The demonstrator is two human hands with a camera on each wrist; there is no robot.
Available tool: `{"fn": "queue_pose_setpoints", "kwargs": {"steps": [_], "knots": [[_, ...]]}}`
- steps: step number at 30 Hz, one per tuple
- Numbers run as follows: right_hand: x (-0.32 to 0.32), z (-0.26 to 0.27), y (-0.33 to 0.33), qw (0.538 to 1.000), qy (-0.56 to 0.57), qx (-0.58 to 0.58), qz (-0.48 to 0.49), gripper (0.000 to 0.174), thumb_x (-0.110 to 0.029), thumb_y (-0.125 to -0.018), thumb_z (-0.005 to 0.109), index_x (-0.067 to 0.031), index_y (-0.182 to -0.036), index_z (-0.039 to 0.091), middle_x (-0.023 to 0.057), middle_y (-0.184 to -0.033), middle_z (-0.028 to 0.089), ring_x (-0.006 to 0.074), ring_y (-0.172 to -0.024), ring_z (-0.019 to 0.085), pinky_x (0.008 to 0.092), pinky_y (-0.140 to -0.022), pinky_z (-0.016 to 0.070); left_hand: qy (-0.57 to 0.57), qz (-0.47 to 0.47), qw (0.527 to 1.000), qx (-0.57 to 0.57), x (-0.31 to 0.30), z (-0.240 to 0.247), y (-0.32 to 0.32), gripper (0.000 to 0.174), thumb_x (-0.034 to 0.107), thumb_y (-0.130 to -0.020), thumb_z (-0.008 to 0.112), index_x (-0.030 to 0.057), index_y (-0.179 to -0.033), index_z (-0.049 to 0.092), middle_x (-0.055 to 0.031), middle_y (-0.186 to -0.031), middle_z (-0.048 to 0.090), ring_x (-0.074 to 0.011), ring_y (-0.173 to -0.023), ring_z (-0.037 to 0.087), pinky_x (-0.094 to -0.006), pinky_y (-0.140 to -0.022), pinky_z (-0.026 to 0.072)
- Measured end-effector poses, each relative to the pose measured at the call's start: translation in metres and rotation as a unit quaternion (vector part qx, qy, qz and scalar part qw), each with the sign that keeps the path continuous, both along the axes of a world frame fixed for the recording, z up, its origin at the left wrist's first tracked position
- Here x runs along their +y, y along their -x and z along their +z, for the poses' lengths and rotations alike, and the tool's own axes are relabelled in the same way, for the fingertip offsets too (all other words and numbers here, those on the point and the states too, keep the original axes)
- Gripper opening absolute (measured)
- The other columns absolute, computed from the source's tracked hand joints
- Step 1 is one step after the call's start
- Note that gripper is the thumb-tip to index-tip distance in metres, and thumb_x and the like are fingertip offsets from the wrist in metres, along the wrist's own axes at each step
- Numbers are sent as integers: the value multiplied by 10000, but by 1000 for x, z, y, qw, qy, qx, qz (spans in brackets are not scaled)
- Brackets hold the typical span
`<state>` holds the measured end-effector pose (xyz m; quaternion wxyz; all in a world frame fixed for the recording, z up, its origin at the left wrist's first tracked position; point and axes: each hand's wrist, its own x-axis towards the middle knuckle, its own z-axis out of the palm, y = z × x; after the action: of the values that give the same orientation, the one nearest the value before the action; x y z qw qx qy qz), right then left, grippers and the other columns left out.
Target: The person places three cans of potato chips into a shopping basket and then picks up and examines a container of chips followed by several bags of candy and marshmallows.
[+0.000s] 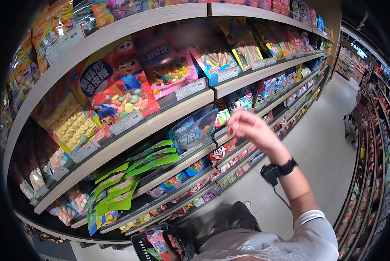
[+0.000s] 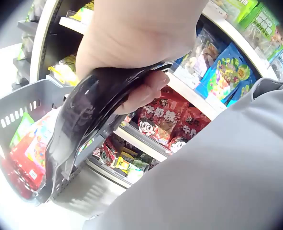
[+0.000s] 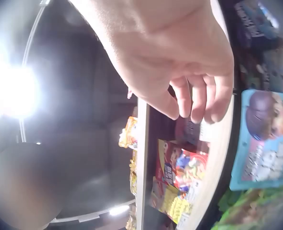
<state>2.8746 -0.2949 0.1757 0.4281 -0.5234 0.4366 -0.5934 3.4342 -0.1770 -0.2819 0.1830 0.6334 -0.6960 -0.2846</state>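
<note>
My right hand [image 1: 258,132] hangs in the air before the candy shelves, fingers loosely bent and holding nothing. In the right wrist view, the same hand [image 3: 179,57] has its fingers hanging down, near a light shelf edge [image 3: 221,139] and a blue pouch [image 3: 263,143]. My left hand [image 2: 136,43] grips the black handle [image 2: 79,115] of a grey basket [image 2: 5,103], which holds a red packet [image 2: 29,163] and a green one. The head view shows the basket [image 1: 138,245] low down, with colourful packets inside; the left hand cannot be made out there.
Shelves of bagged sweets curve along the left, with price tags on their edges [image 1: 160,122]. Green packets [image 1: 121,191] stick out from a lower shelf. A tiled aisle floor [image 1: 308,135] runs between these and another shelf row [image 1: 371,174] at right, where a cart [image 1: 353,119] stands.
</note>
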Motion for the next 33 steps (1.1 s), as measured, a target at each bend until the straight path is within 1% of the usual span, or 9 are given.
{"fn": "queue_pose_setpoints", "kwargs": {"steps": [2, 4, 5, 7, 14, 21, 24, 30, 33], "knots": [[-30, 36, 23, 992, 113, 28, -47, 123, -105, -922, 620, -54, -1033, 614, 4, -959, 635, 76, -908, 586, 238, -806, 473, 88, -18, 996, 13, -1, 39, 23, 456, 251, -988, 433, -24, -1351, 463, -128, -821, 678, -241, -650, 595, -393, -600, 477], [-64, 63, 42, 972, 161, 119, -125, 206, -107, -907, 650, -39, -1095, 599, 11, -1061, 614, 85, -1005, 564, 269, -882, 468, -308, 245, 919, 22, -19, 167, 92, 350, 311, -956, 557, -20, -1009, 656, -89, -637, 621, -227, -561, 561, -384, -562, 452], [-87, 68, 54, 947, 196, 197, -164, 321, -184, -886, 683, -24, -1146, 584, 57, -1091, 618, 151, -1052, 581, 296, -903, 461, -307, 252, 918, 26, -13, 42, 54, 350, 311, -956, 557, -20, -1009, 656, -89, -637, 621, -227, -561, 561, -384, -562, 452], [-123, 75, 81, 866, 229, 369, -248, 445, -272, -849, 714, -10, -1180, 574, 127, -1120, 615, 246, -1085, 585, 330, -919, 457, -153, 286, 930, 175, -11, -48, 33, 452, 417, -898, 660, 25, -673, 633, -45, -499, 527, -206, -467, 501, -371, -514, 419], [-193, 99, 154, 815, 72, 494, -294, 889, -658, -672, 752, 150, -997, 570, 282, -992, 620, 383, -965, 626, 438, -834, 490, -99, 383, 902, 175, -9, -57, 95, 361, 304, -735, 760, 24, -607, 570, -30, -522, 535, -160, -447, 486, -376, -459, 375], [-183, 126, 172, 820, 80, 519, -230, 780, -640, -604, 814, 104, -668, 590, 226, -701, 629, 269, -687, 664, 378, -637, 517, -129, 405, 868, 255, -25, 44, 227, 274, 176, -789, 701, 28, -606, 560, -43, -483, 516, -136, -350, 476, -305, -340, 333], [-200, 123, 201, 887, 27, 419, -190, 698, -560, -613, 864, 45, -619, 515, 36, -661, 455, 105, -654, 463, 317, -529, 400, -145, 407, 880, 199, -33, 29, 256, 283, 188, -768, 704, -12, -611, 583, -58, -489, 537, -167, -399, 509, -339, -404, 367], [-231, 123, 222, 996, -85, 28, 1, 260, -150, -881, 673, 107, -909, 647, 133, -833, 682, 184, -636, 654, 307, -589, 558, -114, 423, 894, 94, -28, 43, 319, 325, 269, -777, 743, -35, -724, 643, -122, -617, 624, -249, -553, 603, -396, -541, 436], [-269, 130, 243, 944, -73, -246, 206, 389, -185, -844, 741, 105, -1067, 607, 233, -979, 680, 316, -835, 715, 462, -628, 609, -81, 431, 893, -98, -10, 44, 321, 412, 358, -781, 743, -26, -924, 703, -242, -846, 703, -330, -856, 714, -443, -762, 529]]}}
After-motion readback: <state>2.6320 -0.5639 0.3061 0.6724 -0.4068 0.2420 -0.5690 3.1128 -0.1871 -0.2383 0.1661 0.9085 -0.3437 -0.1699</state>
